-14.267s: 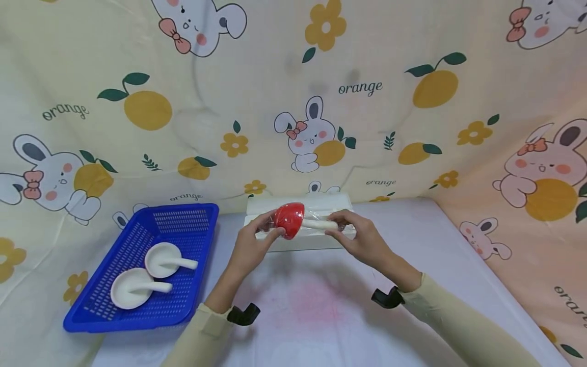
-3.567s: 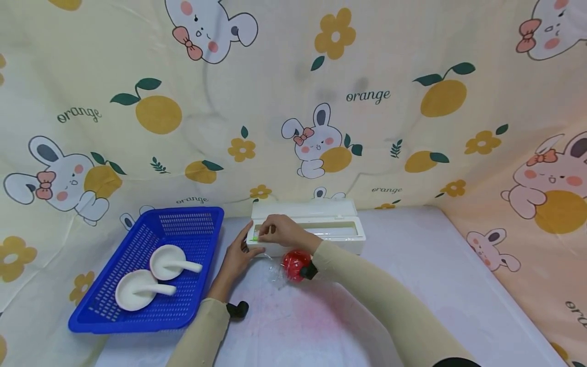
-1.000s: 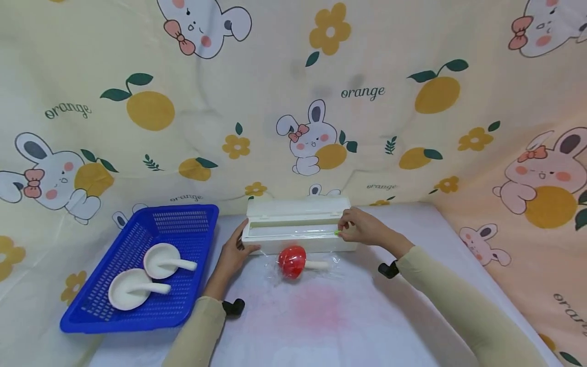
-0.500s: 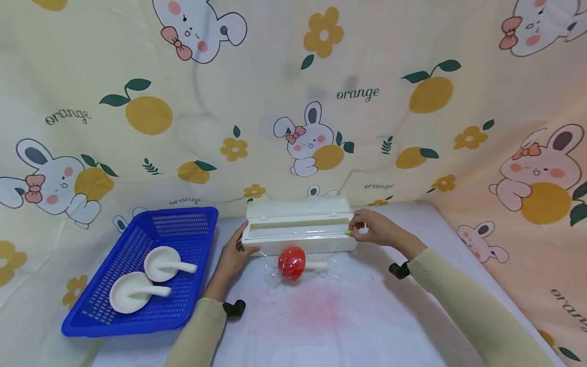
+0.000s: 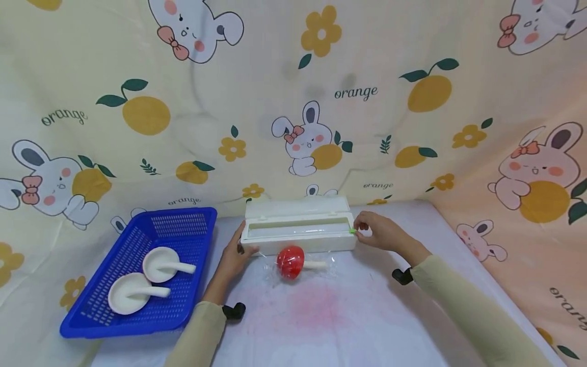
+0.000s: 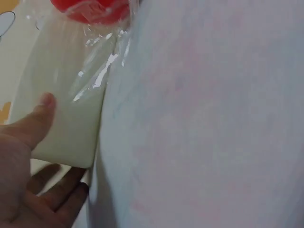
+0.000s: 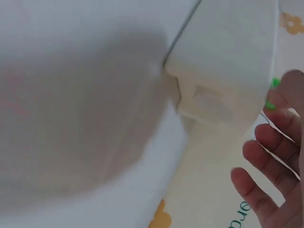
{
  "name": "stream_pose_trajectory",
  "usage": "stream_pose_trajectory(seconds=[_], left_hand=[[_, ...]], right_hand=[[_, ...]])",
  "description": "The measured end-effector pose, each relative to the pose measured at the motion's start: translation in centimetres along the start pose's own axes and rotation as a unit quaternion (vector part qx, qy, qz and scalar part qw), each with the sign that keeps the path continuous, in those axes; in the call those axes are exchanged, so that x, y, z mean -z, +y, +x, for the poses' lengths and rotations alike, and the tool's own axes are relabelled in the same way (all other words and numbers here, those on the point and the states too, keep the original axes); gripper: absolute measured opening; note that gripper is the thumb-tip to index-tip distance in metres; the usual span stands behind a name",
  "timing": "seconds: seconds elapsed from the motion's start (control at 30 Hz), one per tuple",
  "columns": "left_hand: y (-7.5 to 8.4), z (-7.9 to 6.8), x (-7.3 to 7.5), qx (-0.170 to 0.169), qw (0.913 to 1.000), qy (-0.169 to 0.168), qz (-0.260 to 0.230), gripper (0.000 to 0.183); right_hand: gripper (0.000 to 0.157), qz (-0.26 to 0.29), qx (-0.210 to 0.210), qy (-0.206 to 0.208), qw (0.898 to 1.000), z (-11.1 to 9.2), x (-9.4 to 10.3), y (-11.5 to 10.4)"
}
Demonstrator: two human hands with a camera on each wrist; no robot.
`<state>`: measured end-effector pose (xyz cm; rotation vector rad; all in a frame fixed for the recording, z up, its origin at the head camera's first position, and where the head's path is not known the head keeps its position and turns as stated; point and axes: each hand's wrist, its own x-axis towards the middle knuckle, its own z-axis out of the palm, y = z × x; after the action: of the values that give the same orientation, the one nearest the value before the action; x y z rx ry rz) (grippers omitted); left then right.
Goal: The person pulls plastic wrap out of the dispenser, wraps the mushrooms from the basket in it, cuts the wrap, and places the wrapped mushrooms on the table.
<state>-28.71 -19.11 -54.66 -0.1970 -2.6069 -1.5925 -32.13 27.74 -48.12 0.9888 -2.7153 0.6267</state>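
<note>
- Head view: the white box sits at the back of the table, by the patterned cloth, its lid tipped back and a pale roll lying in its long slot.
- Head view, left end: your left hand grips the box, its thumb on the front wall. Only the left wrist view shows the lower fingers around the end.
- Head view, right end: your right hand pinches the green tab on the front edge of the slot. The right wrist view adds what the head view hides: three fingers spread loosely below the pinch, beside the end wall, which bears a greyish patch; this picture is soft, so the patch may be a recess or a label.
- Table, head view: a red-capped mushroom lies in clear wrap just before the box, its pale stem toward your right. Your left wrist view catches only the cap, with the wrap stretching across the front wall.
- Head view alone: at your left, the blue basket holds two white mushrooms, stems upward and slanting right.
</note>
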Motion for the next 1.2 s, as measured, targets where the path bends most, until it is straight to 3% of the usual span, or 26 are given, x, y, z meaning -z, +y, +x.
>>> stream_pose_trajectory(seconds=[0.23, 0.47, 0.6, 0.77, 0.97, 1.2], left_hand=[[1.0, -1.0, -0.6, 0.039, 0.9989, 0.026, 0.005, 0.100], [2.5, -2.2, -1.0, 0.060, 0.9965, 0.053, 0.026, 0.057], [3.3, -3.2, -0.9, 0.078, 0.9920, 0.061, 0.078, 0.043], [3.8, -4.0, -0.7, 0.076, 0.9887, 0.053, 0.118, 0.032], [3.4, -4.1, -1.2, 0.043, 0.9956, 0.025, 0.080, 0.022], [3.3, -4.1, -1.3, -0.019, 0.9994, 0.002, 0.029, 0.022]], right_hand=[[0.028, -0.026, 0.052, 0.094, 0.994, -0.5, -2.1, -0.9], [0.026, -0.069, 0.087, 0.156, 0.982, -0.4, -4.1, -1.8], [0.028, -0.055, 0.101, 0.181, 0.977, -0.7, -4.6, -2.4], [0.027, -0.033, 0.100, 0.167, 0.980, -1.2, -4.9, -3.3], [0.026, 0.011, 0.112, 0.119, 0.987, -2.1, -4.8, -4.6], [0.027, 0.051, 0.139, 0.074, 0.986, -2.9, -5.2, -5.9]])
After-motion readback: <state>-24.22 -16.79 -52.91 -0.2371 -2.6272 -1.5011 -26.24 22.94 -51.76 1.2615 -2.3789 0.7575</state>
